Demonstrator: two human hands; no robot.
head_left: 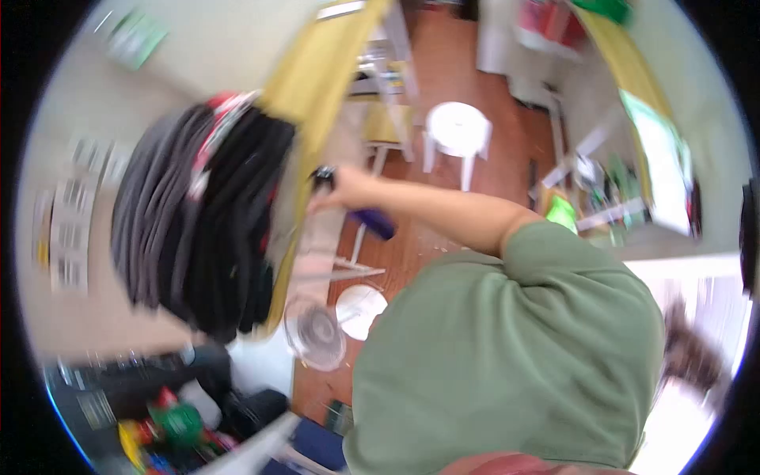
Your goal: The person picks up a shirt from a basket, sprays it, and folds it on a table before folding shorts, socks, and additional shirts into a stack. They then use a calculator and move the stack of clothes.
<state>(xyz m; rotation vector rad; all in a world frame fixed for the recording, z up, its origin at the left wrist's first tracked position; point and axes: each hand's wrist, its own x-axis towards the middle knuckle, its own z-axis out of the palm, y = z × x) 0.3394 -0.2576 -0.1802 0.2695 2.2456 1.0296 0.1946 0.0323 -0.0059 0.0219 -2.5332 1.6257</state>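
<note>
My right arm reaches across to the left, and my right hand [344, 190] is at the edge of a yellow-topped table [317, 87]. Its fingers look closed around a small black item [323, 177]. A dark purple object [372, 222] shows just below the wrist; blur hides whether the two are one piece. Close by on the table is a large stack of folded grey and black garments [214, 214], with some red and white cloth at its top. My left hand cannot be made out; my green-shirted torso fills the lower middle.
A white stool [459, 129] stands on the reddish floor ahead. A fan [315, 336] and a white round item [361, 310] sit low beside the table. Cluttered shelving [609, 186] is on the right. A dark bin [87, 404] with colourful packets lies bottom left.
</note>
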